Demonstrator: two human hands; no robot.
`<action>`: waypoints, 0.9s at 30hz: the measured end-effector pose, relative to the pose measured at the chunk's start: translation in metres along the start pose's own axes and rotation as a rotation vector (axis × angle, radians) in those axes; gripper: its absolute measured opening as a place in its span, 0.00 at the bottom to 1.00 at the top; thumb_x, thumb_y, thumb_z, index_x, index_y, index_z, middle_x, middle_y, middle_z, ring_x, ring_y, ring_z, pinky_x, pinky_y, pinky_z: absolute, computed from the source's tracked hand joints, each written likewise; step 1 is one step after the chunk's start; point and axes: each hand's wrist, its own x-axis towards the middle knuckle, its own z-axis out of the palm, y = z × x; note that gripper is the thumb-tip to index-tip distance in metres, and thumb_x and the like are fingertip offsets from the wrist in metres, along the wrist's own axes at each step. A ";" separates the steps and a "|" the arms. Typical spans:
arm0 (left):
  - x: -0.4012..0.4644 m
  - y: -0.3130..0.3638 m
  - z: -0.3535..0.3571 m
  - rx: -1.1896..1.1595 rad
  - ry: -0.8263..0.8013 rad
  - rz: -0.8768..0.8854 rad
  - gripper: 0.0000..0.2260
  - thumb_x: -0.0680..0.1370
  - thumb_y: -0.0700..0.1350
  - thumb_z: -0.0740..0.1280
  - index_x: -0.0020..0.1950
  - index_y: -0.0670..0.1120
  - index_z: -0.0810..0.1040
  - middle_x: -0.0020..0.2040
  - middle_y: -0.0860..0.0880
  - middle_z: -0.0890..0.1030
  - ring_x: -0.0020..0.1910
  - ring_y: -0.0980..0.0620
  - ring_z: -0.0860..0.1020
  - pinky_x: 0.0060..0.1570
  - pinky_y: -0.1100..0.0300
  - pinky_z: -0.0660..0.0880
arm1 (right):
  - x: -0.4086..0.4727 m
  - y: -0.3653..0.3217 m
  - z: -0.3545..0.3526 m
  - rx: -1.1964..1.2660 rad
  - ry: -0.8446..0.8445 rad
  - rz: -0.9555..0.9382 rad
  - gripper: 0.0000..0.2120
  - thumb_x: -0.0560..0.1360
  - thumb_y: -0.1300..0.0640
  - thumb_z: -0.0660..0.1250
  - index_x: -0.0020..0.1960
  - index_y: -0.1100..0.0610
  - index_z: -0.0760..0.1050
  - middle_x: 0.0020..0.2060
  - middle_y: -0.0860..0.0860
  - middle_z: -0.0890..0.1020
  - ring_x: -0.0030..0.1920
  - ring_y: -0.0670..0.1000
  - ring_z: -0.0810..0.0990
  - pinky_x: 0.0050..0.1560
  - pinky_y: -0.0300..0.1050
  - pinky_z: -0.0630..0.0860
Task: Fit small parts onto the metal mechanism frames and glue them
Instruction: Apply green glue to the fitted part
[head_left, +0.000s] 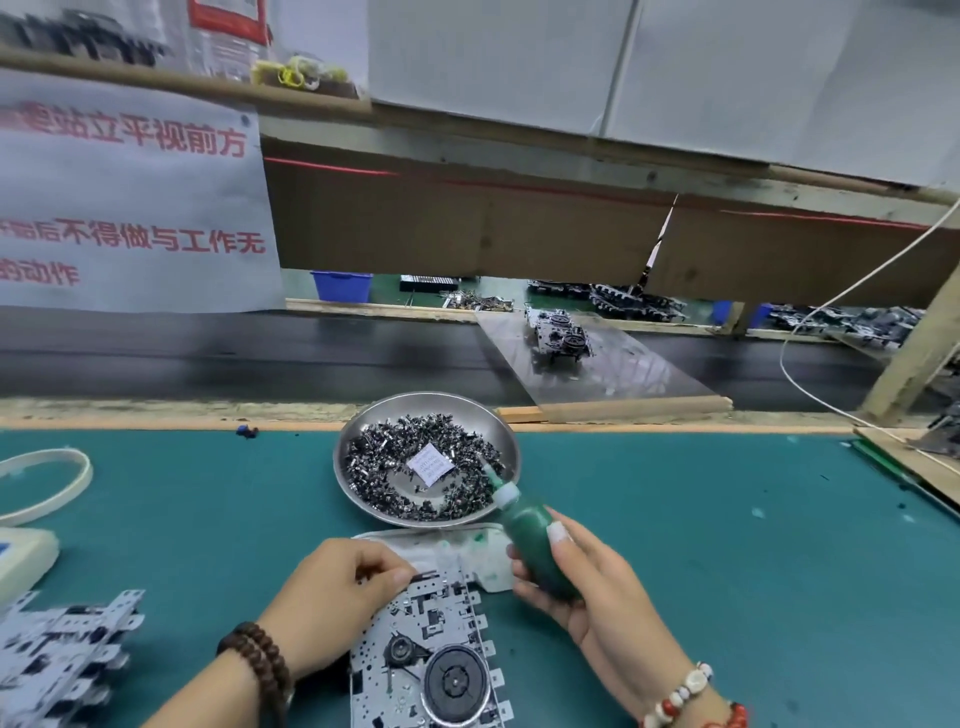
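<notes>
**Glue bottle in right hand, left hand on the frame**

Right hand (576, 577): fingers and thumb curled round a green glue bottle (530, 535). Bottle tilted, white nozzle pointing up and away from the hand, its tip over the near rim of the steel bowl (358, 441).

Left hand (337, 587): fingers curled, fingertips pressed together at the far edge of the metal mechanism frame (431, 654). Seems to pinch something small and dark there; cannot tell what.

Frame lies flat on the green desk (727, 519), between the two hands and below them toward the wrists. A round black wheel sits on its near part. Just beyond the frame, under the right hand's fingers, a white tray (467, 551) with green smears.

Bowl stands just beyond both hands, holding a ring of small dark parts (379, 462) and a white paper packet (429, 464) near the middle.

Left of the left hand, near the desk's edge: a stack of further metal frames (62, 654).

Well beyond the hands: dark conveyor belt (260, 353) carrying an assembled mechanism (558, 332) on a clear sheet.

Dark bead bracelet on the left wrist, red-and-white beads on the right.
</notes>
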 end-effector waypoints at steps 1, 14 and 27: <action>0.001 0.001 -0.001 -0.011 -0.008 -0.003 0.09 0.75 0.46 0.67 0.35 0.52 0.80 0.37 0.53 0.82 0.38 0.57 0.78 0.41 0.67 0.73 | 0.001 0.001 -0.003 -0.033 -0.015 0.001 0.19 0.67 0.51 0.65 0.55 0.58 0.77 0.44 0.54 0.83 0.41 0.46 0.82 0.42 0.39 0.79; 0.023 0.037 -0.039 -0.192 -0.041 -0.052 0.10 0.76 0.45 0.66 0.39 0.44 0.84 0.39 0.54 0.84 0.41 0.56 0.81 0.37 0.68 0.73 | -0.001 0.012 -0.020 -0.612 -0.126 -0.124 0.21 0.64 0.62 0.74 0.54 0.55 0.72 0.53 0.49 0.83 0.57 0.49 0.79 0.64 0.48 0.72; 0.098 0.136 -0.090 -0.169 -0.038 0.093 0.07 0.74 0.48 0.68 0.40 0.47 0.84 0.45 0.48 0.84 0.49 0.49 0.79 0.59 0.50 0.73 | 0.010 -0.060 -0.034 -0.276 0.308 -0.254 0.16 0.78 0.59 0.58 0.56 0.42 0.76 0.48 0.40 0.84 0.40 0.42 0.81 0.42 0.36 0.77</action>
